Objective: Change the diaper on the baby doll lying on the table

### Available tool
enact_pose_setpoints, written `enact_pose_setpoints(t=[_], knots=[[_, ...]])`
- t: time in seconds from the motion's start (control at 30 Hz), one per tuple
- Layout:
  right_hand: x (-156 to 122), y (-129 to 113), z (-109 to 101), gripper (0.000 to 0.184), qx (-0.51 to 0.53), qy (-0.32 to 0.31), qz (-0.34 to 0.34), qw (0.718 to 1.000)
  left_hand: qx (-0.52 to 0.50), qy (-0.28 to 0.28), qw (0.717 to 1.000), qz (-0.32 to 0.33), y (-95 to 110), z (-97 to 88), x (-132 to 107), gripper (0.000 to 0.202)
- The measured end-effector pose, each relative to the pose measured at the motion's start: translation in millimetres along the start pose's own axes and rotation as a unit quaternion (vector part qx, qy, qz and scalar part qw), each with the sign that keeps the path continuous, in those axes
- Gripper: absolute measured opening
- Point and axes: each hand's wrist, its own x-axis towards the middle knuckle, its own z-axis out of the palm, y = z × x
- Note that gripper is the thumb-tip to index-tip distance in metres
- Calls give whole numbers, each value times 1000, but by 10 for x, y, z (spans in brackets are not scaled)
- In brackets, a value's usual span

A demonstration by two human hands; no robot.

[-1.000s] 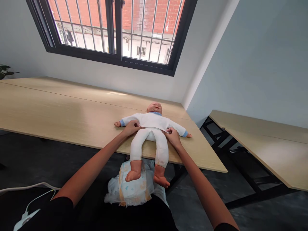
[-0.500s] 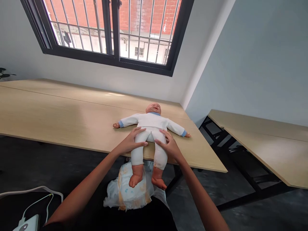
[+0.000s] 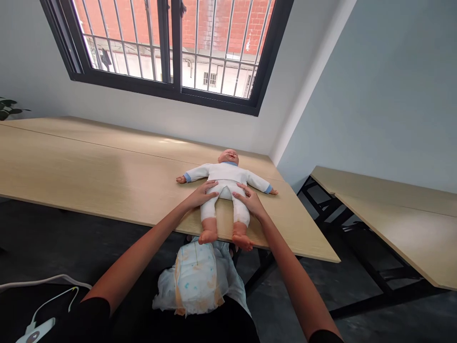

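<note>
A baby doll [image 3: 226, 172] in a white suit with blue cuffs and collar lies on its back on the table, head toward the window, arms spread. Its bare feet rest at the table's front edge. My left hand [image 3: 203, 194] grips the doll's hip and upper thigh on the left side. On the other side, my right hand [image 3: 252, 200] grips the opposite hip and thigh, with its thumb toward the gap between the legs. In my lap, below the table edge, is a diaper [image 3: 196, 276] with tan edges and small blue prints.
The wooden table [image 3: 89, 166] runs along the wall under a barred window [image 3: 174, 47]. A second table [image 3: 400, 214] with black legs stands to the right. At lower left are a white device [image 3: 37, 331] and its cable [image 3: 53, 278]. Plant leaves [image 3: 10, 108] show at far left.
The doll has slid away from me, farther onto the table, its feet now at the edge instead of hanging past it. Both my hands have moved forward with it.
</note>
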Motion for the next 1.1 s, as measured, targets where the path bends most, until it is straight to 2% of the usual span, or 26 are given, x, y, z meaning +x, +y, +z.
enact_pose_setpoints(t=[0.17,0.23,0.3,0.4,0.47,0.5,0.53,0.6,0.67,0.7,0.73,0.83,0.93,1.0,1.1], knots=[[23,63,-23,62,23,4,8,1000,-17,5,1000,1,-9,10,18,57],[-10,18,-14,63,3,36,0,999,-22,22,1000,0,22,9,4,58],[-134,-89,-9,60,-48,99,-39,993,-14,61,998,2,100,-2,-87,57],[-580,-321,-8,45,-151,213,-154,953,56,158,985,40,306,-42,-477,43],[-1027,-473,-11,32,-191,286,-214,914,116,213,967,74,465,-65,-905,26],[-1266,-538,-16,27,-205,318,-232,896,142,217,962,86,536,-69,-1145,18],[-1497,-595,-27,23,-223,335,-247,881,160,193,963,101,595,-65,-1386,15],[-1889,-687,-69,16,-258,342,-296,854,182,62,972,134,655,-30,-1827,11],[-2141,-756,-131,12,-308,334,-342,823,218,-128,962,102,619,41,-2162,6],[-2212,-785,-163,12,-328,333,-358,808,241,-184,950,72,561,87,-2285,17],[-2253,-812,-193,11,-343,335,-369,796,270,-210,939,45,482,135,-2381,29],[-2261,-875,-247,9,-363,349,-377,778,348,-217,912,3,194,275,-2544,50],[-2237,-898,-245,8,-373,348,-381,771,367,-196,909,17,14,366,-2586,34],[-2243,-885,-230,9,-371,339,-385,774,340,-173,924,31,25,389,-2569,26],[-2268,-851,-209,9,-348,296,-372,808,243,-119,962,21,214,365,-2487,26]])
